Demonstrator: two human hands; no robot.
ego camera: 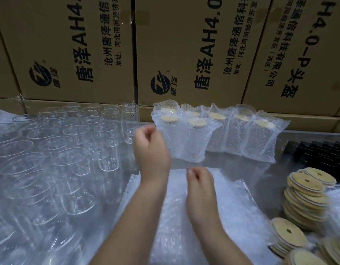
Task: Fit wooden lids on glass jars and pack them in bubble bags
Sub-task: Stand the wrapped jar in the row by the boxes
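Note:
Several bare glass jars [73,142] stand in rows on the left of the table. Several lidded jars in bubble bags [241,134] stand in a row at the back centre. My left hand [151,150] hovers with loosely curled fingers just left of the nearest packed jar [186,142]; no grip on it shows. My right hand [200,186] hangs with curled fingers over a flat stack of bubble bags [232,213] and holds nothing visible. Round wooden lids [306,192] with centre holes are piled at the right.
A wall of printed cardboard boxes [184,54] closes off the back. A black tray [318,152] lies at the right behind the lids. Plastic wrap covers the table on the left under the jars.

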